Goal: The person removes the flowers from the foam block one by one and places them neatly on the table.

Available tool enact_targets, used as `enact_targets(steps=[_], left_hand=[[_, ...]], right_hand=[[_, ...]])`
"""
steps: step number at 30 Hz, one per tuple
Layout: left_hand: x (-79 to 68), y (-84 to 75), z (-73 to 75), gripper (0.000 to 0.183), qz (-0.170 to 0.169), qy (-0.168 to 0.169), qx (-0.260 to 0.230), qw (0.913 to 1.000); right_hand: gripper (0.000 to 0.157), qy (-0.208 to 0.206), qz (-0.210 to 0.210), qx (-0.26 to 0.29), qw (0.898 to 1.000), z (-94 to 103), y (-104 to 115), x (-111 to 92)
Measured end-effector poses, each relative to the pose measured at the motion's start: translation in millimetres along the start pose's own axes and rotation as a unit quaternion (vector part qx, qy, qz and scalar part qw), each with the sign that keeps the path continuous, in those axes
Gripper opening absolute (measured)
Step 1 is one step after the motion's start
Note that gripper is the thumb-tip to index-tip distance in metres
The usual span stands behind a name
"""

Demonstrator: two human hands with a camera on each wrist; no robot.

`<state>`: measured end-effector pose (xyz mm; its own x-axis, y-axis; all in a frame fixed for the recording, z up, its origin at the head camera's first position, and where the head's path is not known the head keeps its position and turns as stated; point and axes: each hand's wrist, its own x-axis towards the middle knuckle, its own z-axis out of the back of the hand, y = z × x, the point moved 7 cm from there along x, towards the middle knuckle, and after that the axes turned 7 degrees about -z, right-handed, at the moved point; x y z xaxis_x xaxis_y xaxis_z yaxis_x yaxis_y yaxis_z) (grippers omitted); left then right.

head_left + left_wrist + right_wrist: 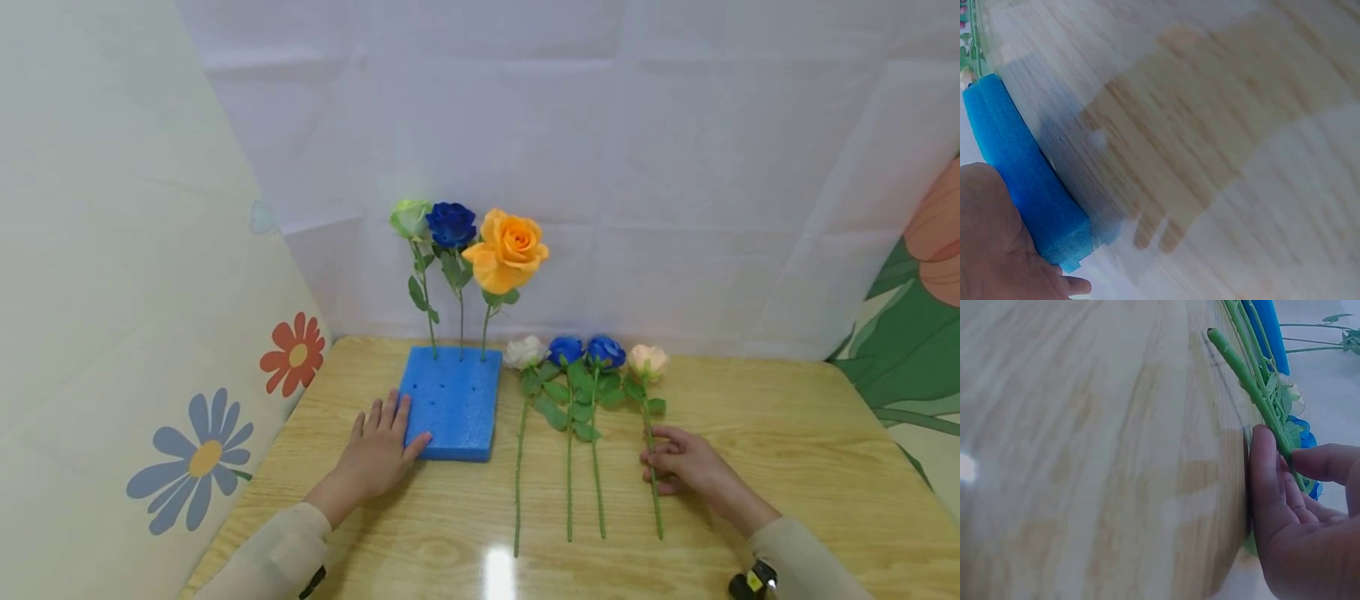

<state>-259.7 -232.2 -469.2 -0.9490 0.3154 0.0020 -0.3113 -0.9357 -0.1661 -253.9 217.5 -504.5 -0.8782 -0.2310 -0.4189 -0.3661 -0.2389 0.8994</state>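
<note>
My left hand [378,454] rests with straight, spread fingers on the left edge of a blue foam block [457,417]. In the left wrist view the block [1029,169] lies beside the palm. Three roses stand upright in its far edge: pale green [411,219], dark blue [452,225] and orange [510,250]. My right hand [686,462] pinches the stem of a peach rose [648,362] between thumb and fingers. In the right wrist view that stem [1244,378] crosses the hand, its cut end pointing away, with the fingers close along the table.
Left of the peach rose, a white rose [525,352] and two blue roses [566,351] lie with heads toward the back curtain [675,167]. Small holes dot the foam block. A patterned wall panel [225,375] borders the wooden table [420,533] on the left.
</note>
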Motion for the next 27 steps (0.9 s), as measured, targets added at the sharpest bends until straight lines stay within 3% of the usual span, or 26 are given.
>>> enact_targets(steps=[15, 27], left_hand=[[-0.6, 1.8, -2.2, 0.084, 0.003, 0.003, 0.003, 1.0000], [-0.8, 1.5, -2.4, 0.084, -0.002, -0.004, 0.005, 1.0000]], right_hand=[[0.068, -0.023, -0.018, -0.029, 0.999, 0.9, 3.6, 8.9], [0.059, -0.047, -0.023, -0.053, 0.997, 3.0, 5.4, 7.7]])
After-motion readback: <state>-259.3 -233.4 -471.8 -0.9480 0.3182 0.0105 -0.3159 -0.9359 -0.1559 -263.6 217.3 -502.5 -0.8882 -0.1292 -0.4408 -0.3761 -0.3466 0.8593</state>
